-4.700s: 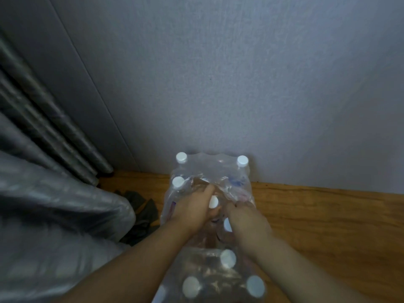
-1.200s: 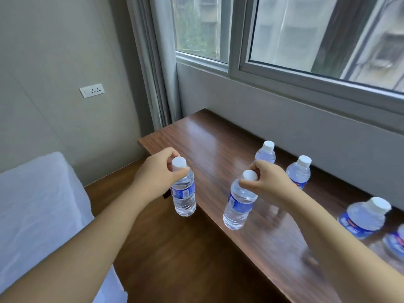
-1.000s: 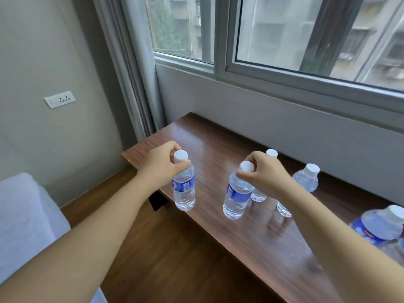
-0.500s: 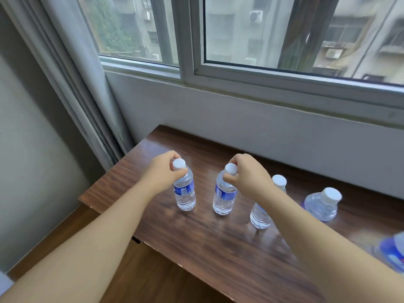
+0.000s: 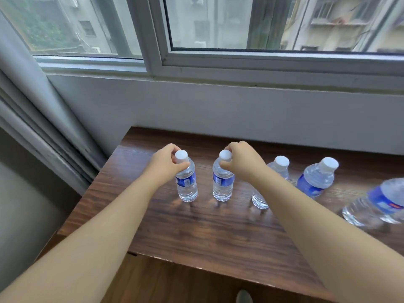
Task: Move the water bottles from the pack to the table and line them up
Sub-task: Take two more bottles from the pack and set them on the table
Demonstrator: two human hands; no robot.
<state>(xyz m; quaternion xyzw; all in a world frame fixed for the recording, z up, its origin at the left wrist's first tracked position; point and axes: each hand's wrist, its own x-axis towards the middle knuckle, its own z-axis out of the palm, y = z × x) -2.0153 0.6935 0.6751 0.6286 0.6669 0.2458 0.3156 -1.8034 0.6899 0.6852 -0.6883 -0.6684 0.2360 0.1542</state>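
Two clear water bottles with white caps and blue labels stand upright on the dark wooden table (image 5: 196, 232). My left hand (image 5: 167, 164) grips the neck of the left bottle (image 5: 186, 184). My right hand (image 5: 241, 161) grips the neck of the second bottle (image 5: 223, 185). To their right, a row continues: a third bottle (image 5: 277, 169) partly hidden by my right forearm, a fourth bottle (image 5: 316, 178), and a fifth bottle (image 5: 373, 204) at the frame's right edge. The pack is out of view.
The table runs along a grey wall (image 5: 218, 110) under a window (image 5: 240, 25). A grey curtain (image 5: 37, 110) hangs at the left, close to the table's left end. Wooden floor (image 5: 175, 287) lies below the table's front edge.
From the pack on the floor, I turned to the table carrying a bottle in each hand. Both bottles moved over the table and now stand on it left of the row.
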